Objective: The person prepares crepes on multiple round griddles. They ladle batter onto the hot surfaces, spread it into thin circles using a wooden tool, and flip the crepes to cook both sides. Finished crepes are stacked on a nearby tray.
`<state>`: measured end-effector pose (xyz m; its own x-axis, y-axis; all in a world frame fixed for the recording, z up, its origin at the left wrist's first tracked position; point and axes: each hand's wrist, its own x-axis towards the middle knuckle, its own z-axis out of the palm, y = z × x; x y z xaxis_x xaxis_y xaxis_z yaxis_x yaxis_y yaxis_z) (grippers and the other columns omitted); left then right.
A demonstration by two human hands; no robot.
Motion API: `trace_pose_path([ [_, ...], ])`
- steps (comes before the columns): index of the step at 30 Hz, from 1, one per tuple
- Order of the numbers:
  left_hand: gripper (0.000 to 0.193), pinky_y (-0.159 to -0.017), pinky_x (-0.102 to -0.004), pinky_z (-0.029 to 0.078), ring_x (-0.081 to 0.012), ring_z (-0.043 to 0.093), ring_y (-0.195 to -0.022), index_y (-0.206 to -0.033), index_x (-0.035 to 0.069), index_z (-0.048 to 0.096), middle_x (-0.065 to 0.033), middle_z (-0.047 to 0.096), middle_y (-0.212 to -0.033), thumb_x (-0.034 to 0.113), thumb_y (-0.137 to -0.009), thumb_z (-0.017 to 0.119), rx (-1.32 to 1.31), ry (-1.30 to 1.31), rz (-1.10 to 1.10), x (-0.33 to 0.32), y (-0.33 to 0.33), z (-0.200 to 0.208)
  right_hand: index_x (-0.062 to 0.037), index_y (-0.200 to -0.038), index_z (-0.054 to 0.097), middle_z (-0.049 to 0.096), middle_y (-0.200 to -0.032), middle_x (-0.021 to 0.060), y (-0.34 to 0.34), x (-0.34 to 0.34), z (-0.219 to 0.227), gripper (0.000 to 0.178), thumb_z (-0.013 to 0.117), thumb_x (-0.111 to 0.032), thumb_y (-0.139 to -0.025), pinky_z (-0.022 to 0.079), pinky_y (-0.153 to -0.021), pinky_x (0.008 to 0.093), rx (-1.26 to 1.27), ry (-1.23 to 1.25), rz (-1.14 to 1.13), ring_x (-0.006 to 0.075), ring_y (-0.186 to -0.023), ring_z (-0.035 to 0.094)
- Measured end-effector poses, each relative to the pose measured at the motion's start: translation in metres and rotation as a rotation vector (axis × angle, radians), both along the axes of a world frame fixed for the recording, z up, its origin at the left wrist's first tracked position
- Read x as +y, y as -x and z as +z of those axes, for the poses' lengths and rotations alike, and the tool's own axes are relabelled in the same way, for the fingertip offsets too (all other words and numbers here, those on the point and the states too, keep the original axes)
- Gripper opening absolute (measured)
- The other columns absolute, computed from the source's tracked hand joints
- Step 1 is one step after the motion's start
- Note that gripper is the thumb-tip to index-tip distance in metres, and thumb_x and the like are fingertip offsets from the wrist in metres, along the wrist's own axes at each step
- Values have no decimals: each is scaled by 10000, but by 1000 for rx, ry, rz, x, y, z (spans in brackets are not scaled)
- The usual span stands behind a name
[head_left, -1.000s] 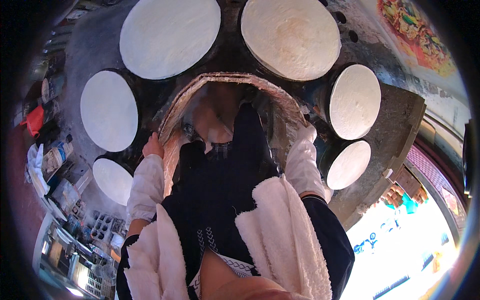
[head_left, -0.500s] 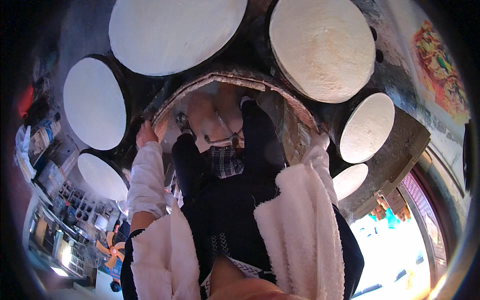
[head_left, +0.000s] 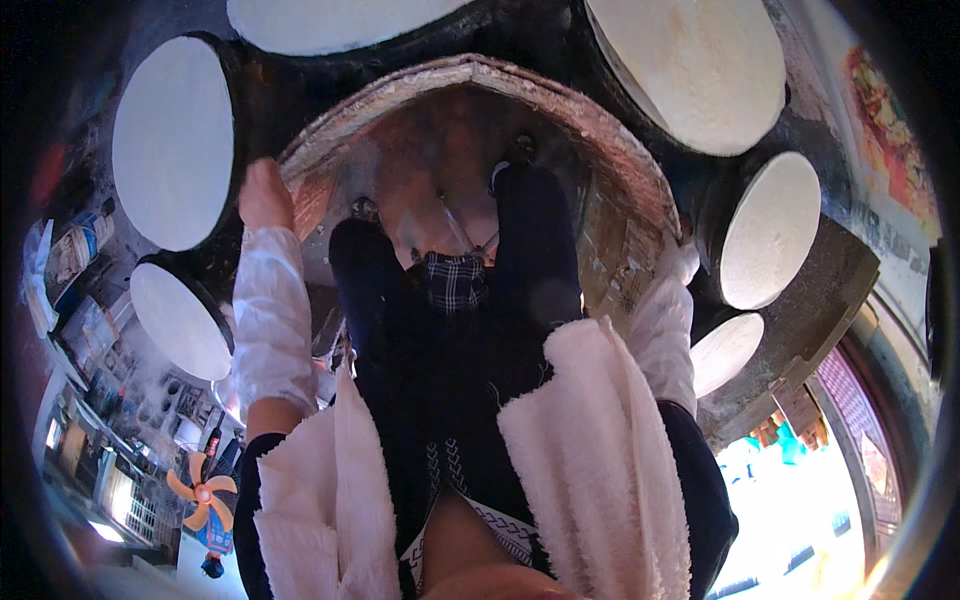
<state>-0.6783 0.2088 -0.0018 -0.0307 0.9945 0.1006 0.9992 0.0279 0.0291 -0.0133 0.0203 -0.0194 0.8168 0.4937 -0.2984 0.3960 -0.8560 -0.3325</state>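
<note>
I am in the hollow of a curved counter, its brick-like inner edge [head_left: 470, 72] arching in front of me. My left hand [head_left: 266, 195] rests on the left end of this edge, fingers curled closed against it. At the right end my right hand [head_left: 682, 262] touches the same rim; its fingers are blurred and partly hidden. Round white-covered griddles ring the hollow. A large white griddle [head_left: 172, 143] lies just beyond my left hand, and another white griddle [head_left: 770, 230] sits right of my right hand. White sleeves cover both forearms.
A stool with a plaid seat [head_left: 456, 282] stands between my legs. More white griddles lie at the far left [head_left: 340, 18] and far right [head_left: 700, 70]. An orange fan [head_left: 203, 491] and racks of goods are behind on the left; a bright doorway [head_left: 785, 510] opens at lower right.
The counter and griddles have shifted up in the picture, and more of the hollow shows. Both hands appear farther apart and farther up, still at the counter's edge.
</note>
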Motion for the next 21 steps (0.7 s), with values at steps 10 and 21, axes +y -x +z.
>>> trace_pose_path([
  [10, 372, -788, -457, 540, -367, 694, -931, -1230, 104, 592, -156, 724, -1003, 342, -950, 649, -205, -83, 37, -136, -54, 16, -93, -1416, 496, 691, -1122, 254, -35, -189, -14, 726, 761, -339, -786, 522, -923, 476, -115, 212, 252, 411, -1071, 661],
  [21, 540, -906, -507, 493, -406, 649, -1082, -1373, 167, 551, -208, 676, -1189, 542, -992, 472, -122, 285, 162, -307, -10, -62, -83, -1082, 719, 697, -1046, 240, -99, -270, -69, 340, 663, -271, -804, 527, -885, 489, -85, 265, 348, 418, -1044, 652],
])
